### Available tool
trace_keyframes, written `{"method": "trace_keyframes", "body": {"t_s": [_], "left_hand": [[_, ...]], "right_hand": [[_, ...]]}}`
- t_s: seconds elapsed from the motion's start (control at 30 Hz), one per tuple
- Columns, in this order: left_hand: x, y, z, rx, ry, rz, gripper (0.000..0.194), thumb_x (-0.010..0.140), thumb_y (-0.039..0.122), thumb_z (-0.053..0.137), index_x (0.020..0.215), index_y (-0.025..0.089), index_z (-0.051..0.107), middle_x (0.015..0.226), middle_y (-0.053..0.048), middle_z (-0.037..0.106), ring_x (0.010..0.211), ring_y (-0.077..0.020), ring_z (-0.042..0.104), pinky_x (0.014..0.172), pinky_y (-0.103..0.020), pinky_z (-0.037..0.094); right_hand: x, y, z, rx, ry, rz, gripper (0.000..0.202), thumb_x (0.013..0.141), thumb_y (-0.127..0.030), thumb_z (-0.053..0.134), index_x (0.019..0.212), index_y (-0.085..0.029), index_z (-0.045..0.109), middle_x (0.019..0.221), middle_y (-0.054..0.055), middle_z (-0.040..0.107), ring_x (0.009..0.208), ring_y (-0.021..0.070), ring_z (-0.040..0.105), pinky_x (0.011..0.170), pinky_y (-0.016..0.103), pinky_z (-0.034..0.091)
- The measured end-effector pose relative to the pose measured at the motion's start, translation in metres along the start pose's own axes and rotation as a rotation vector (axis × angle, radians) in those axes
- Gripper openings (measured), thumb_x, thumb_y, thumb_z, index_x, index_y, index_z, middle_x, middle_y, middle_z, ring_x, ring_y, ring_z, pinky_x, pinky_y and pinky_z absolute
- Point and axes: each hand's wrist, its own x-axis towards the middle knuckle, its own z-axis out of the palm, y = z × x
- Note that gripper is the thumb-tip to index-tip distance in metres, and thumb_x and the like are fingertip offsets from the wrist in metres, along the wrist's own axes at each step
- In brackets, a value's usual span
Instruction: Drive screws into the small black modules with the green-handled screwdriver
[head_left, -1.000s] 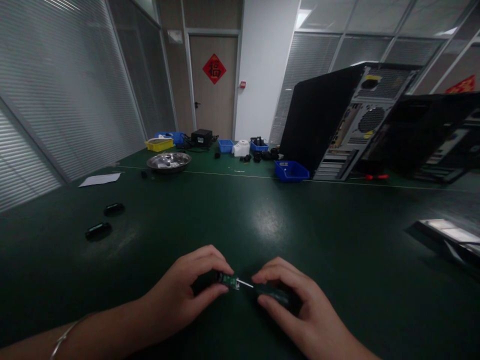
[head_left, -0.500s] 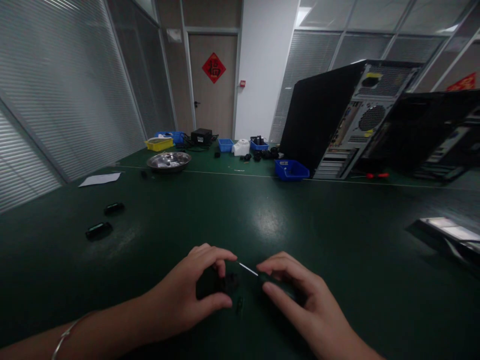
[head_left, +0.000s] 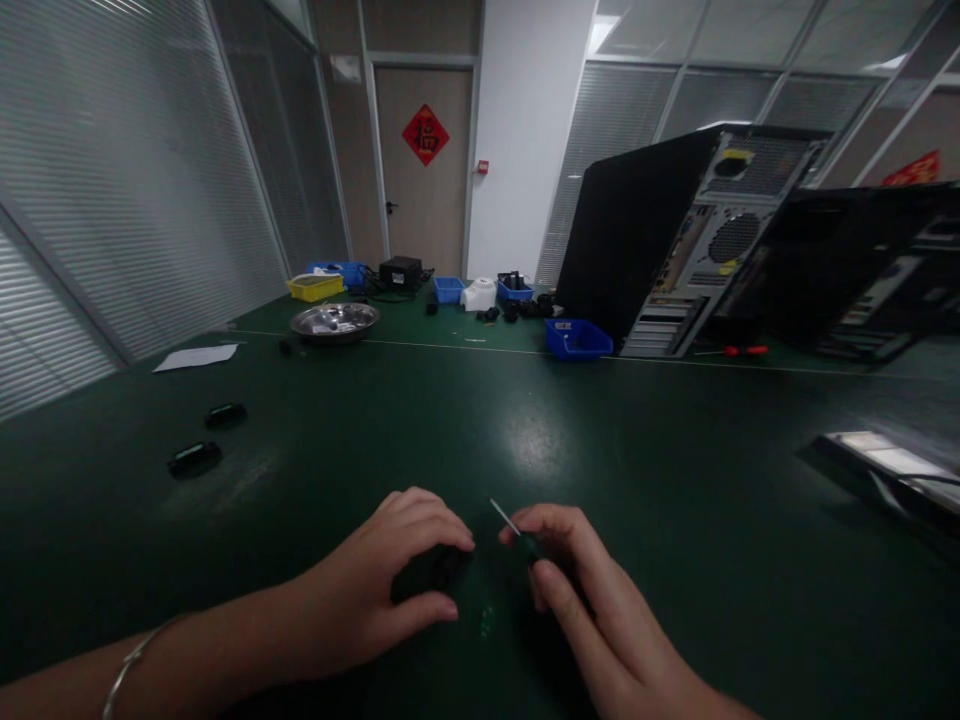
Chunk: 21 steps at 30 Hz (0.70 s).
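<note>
Currently grn PCB just beside L fingers; dk part btwn them.

- On the table, we are seeing paper lying at left and a steel bowl sitting beyond it.
- Behind the bowl, we are spotting a yellow bin, with a black box resting to its right.
- We are finding a white object standing between two small blue bins.
- We are noticing a larger blue bin sitting just beside a computer tower.
- We are viewing a red sign hanging on the door.
</note>
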Motion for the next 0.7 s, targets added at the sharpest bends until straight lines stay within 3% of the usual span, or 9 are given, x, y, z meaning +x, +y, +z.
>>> {"method": "trace_keyframes", "body": {"t_s": [0.07, 0.2, 0.3, 0.4, 0.57, 0.7], "left_hand": [[0.0, -0.003, 0.002, -0.005, 0.02, 0.007, 0.037, 0.084, 0.029, 0.074, 0.117, 0.023, 0.06, 0.117, -0.008, 0.064, 0.112, -0.0268, 0.054, 0.098, -0.041, 0.041], [0.001, -0.007, 0.004, 0.005, 0.019, 0.001, 0.042, 0.078, 0.043, 0.079, 0.11, 0.023, 0.06, 0.111, -0.007, 0.064, 0.107, -0.0272, 0.055, 0.093, -0.041, 0.043], [0.0, -0.008, 0.005, 0.027, 0.014, -0.019, 0.043, 0.077, 0.045, 0.08, 0.109, 0.023, 0.06, 0.11, -0.006, 0.063, 0.106, -0.0271, 0.054, 0.092, -0.04, 0.043], [-0.001, -0.006, 0.005, 0.041, 0.01, -0.033, 0.041, 0.077, 0.043, 0.08, 0.109, 0.024, 0.06, 0.111, -0.006, 0.062, 0.106, -0.0266, 0.054, 0.092, -0.039, 0.043], [-0.001, 0.0, 0.001, 0.028, -0.009, -0.025, 0.037, 0.081, 0.038, 0.077, 0.11, 0.024, 0.06, 0.112, -0.005, 0.062, 0.107, -0.0253, 0.054, 0.093, -0.038, 0.042], [-0.001, 0.0, 0.0, 0.031, -0.011, -0.029, 0.035, 0.083, 0.039, 0.075, 0.111, 0.024, 0.06, 0.112, -0.005, 0.063, 0.106, -0.0246, 0.054, 0.093, -0.038, 0.042]], "right_hand": [[-0.002, -0.003, 0.001, -0.11, -0.07, -0.052, 0.021, 0.096, -0.022, 0.048, 0.117, -0.026, 0.045, 0.098, 0.003, 0.064, 0.083, 0.0189, 0.064, 0.073, 0.03, 0.05], [0.001, -0.007, 0.006, -0.318, -0.22, -0.035, 0.052, 0.075, -0.015, 0.073, 0.123, -0.023, 0.054, 0.097, 0.004, 0.071, 0.081, 0.0226, 0.07, 0.068, 0.029, 0.05], [0.005, -0.009, 0.009, -0.427, -0.292, -0.049, 0.038, 0.075, -0.023, 0.077, 0.112, -0.022, 0.067, 0.098, 0.006, 0.07, 0.078, 0.0237, 0.07, 0.064, 0.029, 0.049], [0.006, -0.009, 0.011, -0.443, -0.261, -0.048, 0.022, 0.079, -0.022, 0.072, 0.102, -0.021, 0.072, 0.097, 0.007, 0.07, 0.075, 0.0231, 0.07, 0.061, 0.029, 0.047], [0.006, -0.007, 0.012, -0.365, -0.215, -0.068, 0.019, 0.079, -0.014, 0.064, 0.094, -0.019, 0.073, 0.089, 0.007, 0.069, 0.073, 0.0213, 0.068, 0.06, 0.027, 0.045], [0.011, -0.005, 0.009, -0.198, -0.084, 0.009, 0.013, 0.086, -0.019, 0.059, 0.082, -0.016, 0.072, 0.079, 0.005, 0.069, 0.073, 0.0185, 0.066, 0.065, 0.025, 0.046]]}}
